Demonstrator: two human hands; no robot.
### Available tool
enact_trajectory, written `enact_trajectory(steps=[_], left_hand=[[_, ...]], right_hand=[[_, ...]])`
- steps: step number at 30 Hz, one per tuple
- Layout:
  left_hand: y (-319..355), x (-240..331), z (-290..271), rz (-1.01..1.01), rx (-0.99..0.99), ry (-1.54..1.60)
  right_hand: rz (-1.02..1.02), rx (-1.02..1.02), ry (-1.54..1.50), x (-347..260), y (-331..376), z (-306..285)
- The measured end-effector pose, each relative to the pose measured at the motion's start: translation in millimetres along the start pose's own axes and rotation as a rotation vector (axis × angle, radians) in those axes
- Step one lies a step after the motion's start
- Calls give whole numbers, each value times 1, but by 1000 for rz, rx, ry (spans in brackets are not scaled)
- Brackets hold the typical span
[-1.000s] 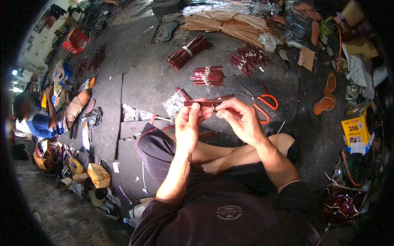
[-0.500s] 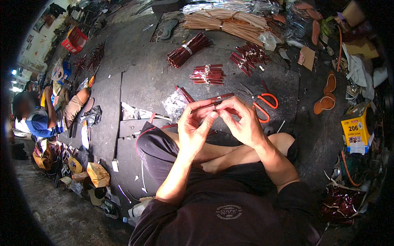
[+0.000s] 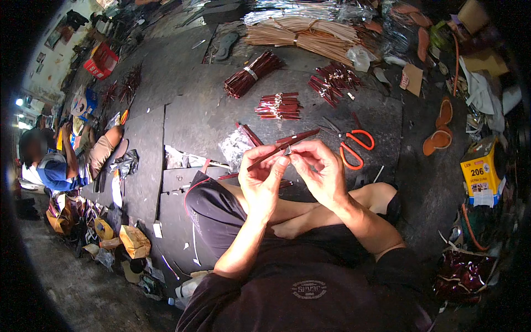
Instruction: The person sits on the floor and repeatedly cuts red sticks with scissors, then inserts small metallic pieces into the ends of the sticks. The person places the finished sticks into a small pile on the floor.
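Note:
Over my crossed legs, both hands work on a dark red strap (image 3: 297,136) that slants up to the right. My left hand (image 3: 259,180) pinches its lower part between thumb and fingers. A small shiny silver piece (image 3: 287,150) sits on the strap, between my two thumbs. The thumb and fingers of my right hand (image 3: 321,171) are closed close beside that piece; what exactly lies between them is hidden. Just beyond are a clear plastic bag (image 3: 235,145) and red straps (image 3: 250,134). Scissors with orange handles (image 3: 357,149) lie right of my hands.
Farther out lie a row of red straps with silver pieces (image 3: 278,106), a tied strap bundle (image 3: 253,73), a loose strap pile (image 3: 334,83) and tan strips (image 3: 301,36). Brown sandals (image 3: 437,138) and a yellow can (image 3: 481,177) stand right. Another person (image 3: 52,163) sits at left.
The strap has turned so that more of its length shows, slanting up to the right. Both hands have shifted slightly, still close together on it.

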State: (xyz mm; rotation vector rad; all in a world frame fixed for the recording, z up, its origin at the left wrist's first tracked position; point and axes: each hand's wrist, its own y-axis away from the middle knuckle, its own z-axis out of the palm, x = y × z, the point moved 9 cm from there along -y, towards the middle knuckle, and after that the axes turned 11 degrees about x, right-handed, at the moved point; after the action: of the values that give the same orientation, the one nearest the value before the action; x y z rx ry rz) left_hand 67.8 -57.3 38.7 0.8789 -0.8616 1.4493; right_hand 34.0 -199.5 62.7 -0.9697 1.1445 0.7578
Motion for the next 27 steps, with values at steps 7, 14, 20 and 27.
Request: enact_trajectory(steps=[7,14,20,27], left_hand=[[-4,3,5,-20,-78,47],[-11,6,2,49,-209,-53],[-10,13,8,68,-314,-72],[-10,6,4,-38,-293,-14]], right_hand=[[165,-72,-134,17,-2,2],[187,-87,70,22,-3,-6],[-381,-125,464,-41,-13,0],[-292,-175,345,-34,-12,2]])
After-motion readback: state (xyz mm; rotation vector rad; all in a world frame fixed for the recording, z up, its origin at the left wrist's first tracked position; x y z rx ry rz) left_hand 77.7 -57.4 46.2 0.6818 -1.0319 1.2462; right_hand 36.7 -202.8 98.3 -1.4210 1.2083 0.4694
